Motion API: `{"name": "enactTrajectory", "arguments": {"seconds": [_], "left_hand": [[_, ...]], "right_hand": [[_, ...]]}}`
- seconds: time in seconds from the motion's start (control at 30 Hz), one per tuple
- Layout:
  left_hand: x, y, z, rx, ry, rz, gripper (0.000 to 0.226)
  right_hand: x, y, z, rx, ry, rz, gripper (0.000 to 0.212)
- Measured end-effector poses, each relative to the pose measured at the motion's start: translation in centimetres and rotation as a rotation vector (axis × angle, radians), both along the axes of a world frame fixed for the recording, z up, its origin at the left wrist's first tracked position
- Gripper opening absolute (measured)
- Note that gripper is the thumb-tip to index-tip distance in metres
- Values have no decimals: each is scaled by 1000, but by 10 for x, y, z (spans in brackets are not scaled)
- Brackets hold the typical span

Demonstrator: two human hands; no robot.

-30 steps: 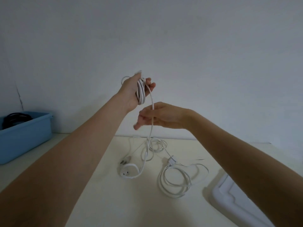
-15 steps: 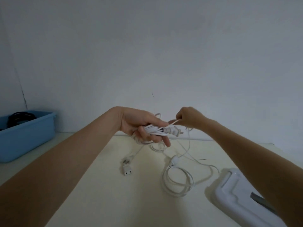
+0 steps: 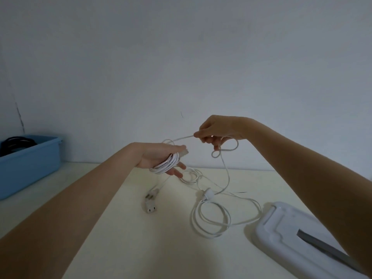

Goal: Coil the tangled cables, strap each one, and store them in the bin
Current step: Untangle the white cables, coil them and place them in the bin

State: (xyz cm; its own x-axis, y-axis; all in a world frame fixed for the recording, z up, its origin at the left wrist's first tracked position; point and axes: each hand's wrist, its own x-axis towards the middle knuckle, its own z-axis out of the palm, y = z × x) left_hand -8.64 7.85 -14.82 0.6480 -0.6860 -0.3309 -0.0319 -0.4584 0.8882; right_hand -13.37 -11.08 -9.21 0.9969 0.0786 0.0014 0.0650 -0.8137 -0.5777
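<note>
White cable (image 3: 227, 174) coiled round left hand (image 3: 161, 158), pinched by right hand (image 3: 217, 129)

White tray (image 3: 281, 224) on table (image 3: 141, 248)

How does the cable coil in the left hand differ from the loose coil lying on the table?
The coil in the left hand is tight and bundled, wound around the left hand and held in the air. The loose coil on the table lies flat in wide, open loops, with no hand on it. Both are thin white cable.
</note>
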Motion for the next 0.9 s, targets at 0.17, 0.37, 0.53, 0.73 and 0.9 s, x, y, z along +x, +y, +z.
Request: {"name": "enactTrajectory", "arguments": {"seconds": [0.17, 0.37, 0.53, 0.73, 0.9], "left_hand": [[8, -3, 8, -437, 161, 173, 59], [24, -18, 21, -878, 283, 418, 50], [16, -24, 32, -1107, 228, 427, 49], [26, -16, 38, -1222, 228, 572, 32], [28, -13, 36, -1143, 130, 589, 22]], "right_hand": [[-10, 8, -10, 212, 181, 191, 23], [-4, 26, -24, 297, 128, 199, 22], [3, 34, -41, 180, -95, 34, 21], [5, 31, -50, 110, -346, -70, 19], [1, 28, -47, 24, -427, -76, 39]]}}
